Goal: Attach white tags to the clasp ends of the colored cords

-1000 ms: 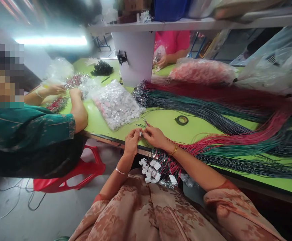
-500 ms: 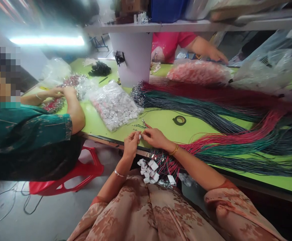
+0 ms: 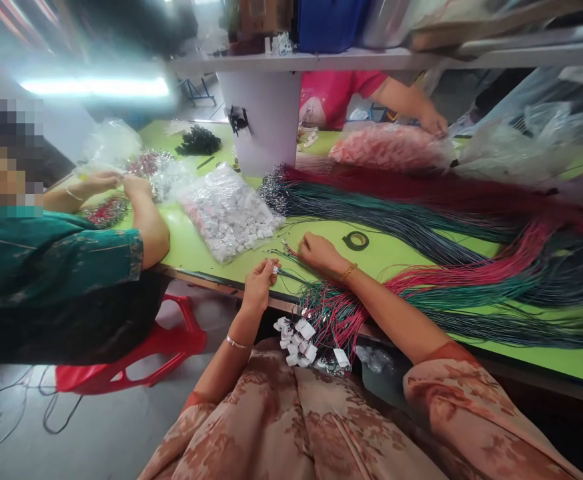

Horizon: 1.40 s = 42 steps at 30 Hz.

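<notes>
My left hand (image 3: 259,285) pinches a small white connector (image 3: 275,270) at the table's front edge, with thin dark wires running right from it. Up and to the right, my right hand (image 3: 319,253) is closed by the ends of a few red and dark wires (image 3: 287,249); what its fingers hold is too small to make out. White connectors (image 3: 299,340) on red, green and black wires hang over the edge in front of me. Long wire bundles (image 3: 441,277) stretch across the table to the right.
A bag of white connectors (image 3: 231,213) lies behind my left hand, and a black tape roll (image 3: 355,241) behind my right. A person in a green top sits at the left by a red stool (image 3: 136,363). Another person's hand rests on a pink bag (image 3: 391,148).
My right hand has moved away from my left, up and to the right, to the loose wire ends. The left still pinches the connector, whose wires now show. The co-workers' hands have shifted slightly.
</notes>
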Motion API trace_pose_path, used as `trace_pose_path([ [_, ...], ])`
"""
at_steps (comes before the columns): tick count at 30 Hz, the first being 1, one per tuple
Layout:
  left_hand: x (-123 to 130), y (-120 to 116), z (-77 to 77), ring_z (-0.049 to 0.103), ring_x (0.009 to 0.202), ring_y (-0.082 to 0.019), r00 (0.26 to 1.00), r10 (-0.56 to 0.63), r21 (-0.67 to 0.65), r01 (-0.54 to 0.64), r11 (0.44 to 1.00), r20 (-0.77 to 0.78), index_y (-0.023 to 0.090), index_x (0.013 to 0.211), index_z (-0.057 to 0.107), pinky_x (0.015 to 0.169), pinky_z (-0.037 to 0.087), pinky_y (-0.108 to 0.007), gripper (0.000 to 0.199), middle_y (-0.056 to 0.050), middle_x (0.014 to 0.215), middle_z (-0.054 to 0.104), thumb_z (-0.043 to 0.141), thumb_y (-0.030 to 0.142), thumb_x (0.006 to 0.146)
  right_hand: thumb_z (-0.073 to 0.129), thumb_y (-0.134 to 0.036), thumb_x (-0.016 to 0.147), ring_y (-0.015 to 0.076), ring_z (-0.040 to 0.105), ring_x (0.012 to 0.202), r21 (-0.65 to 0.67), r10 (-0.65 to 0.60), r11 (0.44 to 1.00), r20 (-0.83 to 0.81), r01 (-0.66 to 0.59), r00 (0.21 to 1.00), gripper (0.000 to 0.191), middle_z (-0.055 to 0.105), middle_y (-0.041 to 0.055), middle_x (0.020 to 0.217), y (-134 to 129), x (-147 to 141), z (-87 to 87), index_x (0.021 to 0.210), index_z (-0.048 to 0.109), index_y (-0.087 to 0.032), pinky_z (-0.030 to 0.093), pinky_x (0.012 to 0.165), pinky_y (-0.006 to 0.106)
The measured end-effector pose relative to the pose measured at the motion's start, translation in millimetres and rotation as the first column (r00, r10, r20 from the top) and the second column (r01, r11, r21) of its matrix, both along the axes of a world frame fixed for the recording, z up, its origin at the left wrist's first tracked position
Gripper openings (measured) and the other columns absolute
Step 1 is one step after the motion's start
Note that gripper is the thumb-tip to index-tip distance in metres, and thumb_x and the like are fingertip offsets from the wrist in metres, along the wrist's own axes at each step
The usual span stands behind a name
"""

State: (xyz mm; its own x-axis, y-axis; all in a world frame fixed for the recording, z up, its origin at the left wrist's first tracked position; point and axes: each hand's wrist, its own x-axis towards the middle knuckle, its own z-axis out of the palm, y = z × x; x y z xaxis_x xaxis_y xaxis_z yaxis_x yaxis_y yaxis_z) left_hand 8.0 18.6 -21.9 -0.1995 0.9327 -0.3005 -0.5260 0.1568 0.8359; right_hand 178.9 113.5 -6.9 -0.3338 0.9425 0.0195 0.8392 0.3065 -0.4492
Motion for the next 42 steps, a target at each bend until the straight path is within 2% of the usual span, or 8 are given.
trace_pose_path([
  [3,0.8,1.5,0.7,0.051,0.055,-0.004,1.0,-0.006,0.007,0.006,1.0,0.021,0.012,0.081,0.072,0.052,0.038,-0.016,0.02,-0.003,0.072,0.067,0.079,0.028,0.072,0.049,-0.02,0.077,0.015,0.049,0.066,-0.005,-0.013,1.0,-0.25,0.012,0.968,0.012,0.064,0.0059,0.076,2.2,-0.1,5.1,0.08,0.059,-0.014,0.033,0.063,0.027],
  [7,4.6,3.8,3.5,0.052,0.058,-0.004,0.999,-0.02,0.025,0.019,1.0,0.042,0.012,0.08,0.071,0.053,0.038,-0.016,0.02,-0.003,0.073,0.066,0.079,0.029,0.072,0.05,-0.024,0.072,0.013,0.048,0.065,-0.015,0.028,0.999,-0.573,-0.044,0.819,0.01,0.058,0.0004,0.069,1.9,-15.4,19.9,0.071,0.055,-0.016,0.038,0.065,0.026],
  [11,6.9,4.2,7.3,0.05,0.057,-0.004,0.997,-0.029,0.05,0.026,0.998,0.066,0.013,0.079,0.07,0.054,0.039,-0.017,0.02,-0.002,0.075,0.066,0.079,0.03,0.072,0.054,-0.03,0.073,0.0122,0.049,0.066,-0.027,0.059,0.993,-0.722,-0.114,0.689,0.015,0.058,0.0,0.071,-6.8,-30.1,35.3,0.074,0.057,-0.016,0.04,0.066,0.026],
  [19,6.6,4.8,9.1,0.052,0.059,-0.004,0.975,-0.041,0.053,0.03,0.998,0.217,0.013,0.085,0.067,0.054,0.039,-0.016,0.017,-0.002,0.077,0.066,0.077,0.022,0.074,0.051,-0.036,0.076,0.0091,0.037,0.057,-0.066,0.159,0.968,-0.58,-0.241,0.799,0.024,0.046,-0.0043,0.057,-34.0,-16.0,25.0,0.062,0.054,-0.016,0.029,0.057,0.024],
  [24,7.1,5.2,6.2,0.055,0.063,-0.006,0.969,-0.074,0.057,0.062,0.996,0.237,0.013,0.088,0.066,0.056,0.04,-0.017,0.017,-0.004,0.081,0.067,0.075,0.022,0.076,0.049,-0.039,0.076,0.0084,0.032,0.055,-0.191,0.138,0.933,-0.596,-0.306,0.791,0.028,0.037,-0.0059,0.055,-41.2,-10.7,20.3,0.057,0.046,-0.018,0.026,0.055,0.024],
  [30,9.5,3.9,6.4,0.053,0.059,-0.005,0.979,-0.058,0.073,0.045,0.996,0.194,0.013,0.084,0.069,0.056,0.04,-0.018,0.016,-0.002,0.077,0.067,0.077,0.023,0.074,0.049,-0.041,0.076,0.0093,0.035,0.057,-0.211,0.127,0.927,-0.601,-0.31,0.789,0.03,0.039,-0.0046,0.056,-40.5,-14.3,17.6,0.057,0.046,-0.018,0.027,0.055,0.024],
  [36,12.4,0.8,7.1,0.042,0.053,-0.004,0.996,0.083,0.1,-0.082,0.992,-0.008,0.015,0.084,0.076,0.051,0.032,-0.02,0.024,0.0,0.069,0.065,0.081,0.033,0.069,0.049,-0.036,0.081,0.0093,0.035,0.055,-0.115,0.176,0.955,-0.518,-0.272,0.837,0.028,0.042,-0.0041,0.055,-47.7,-21.7,15.4,0.059,0.045,-0.019,0.025,0.055,0.024],
  [42,10.2,-0.3,4.3,0.039,0.053,-0.005,0.993,0.099,0.114,-0.091,0.989,-0.07,0.016,0.083,0.077,0.051,0.029,-0.021,0.03,0.002,0.065,0.061,0.082,0.039,0.065,0.049,-0.031,0.085,0.0108,0.041,0.056,0.001,0.247,0.961,-0.444,-0.275,0.861,0.022,0.055,-0.0003,0.061,-55.2,-22.9,18.9,0.068,0.055,-0.017,0.028,0.057,0.024],
])
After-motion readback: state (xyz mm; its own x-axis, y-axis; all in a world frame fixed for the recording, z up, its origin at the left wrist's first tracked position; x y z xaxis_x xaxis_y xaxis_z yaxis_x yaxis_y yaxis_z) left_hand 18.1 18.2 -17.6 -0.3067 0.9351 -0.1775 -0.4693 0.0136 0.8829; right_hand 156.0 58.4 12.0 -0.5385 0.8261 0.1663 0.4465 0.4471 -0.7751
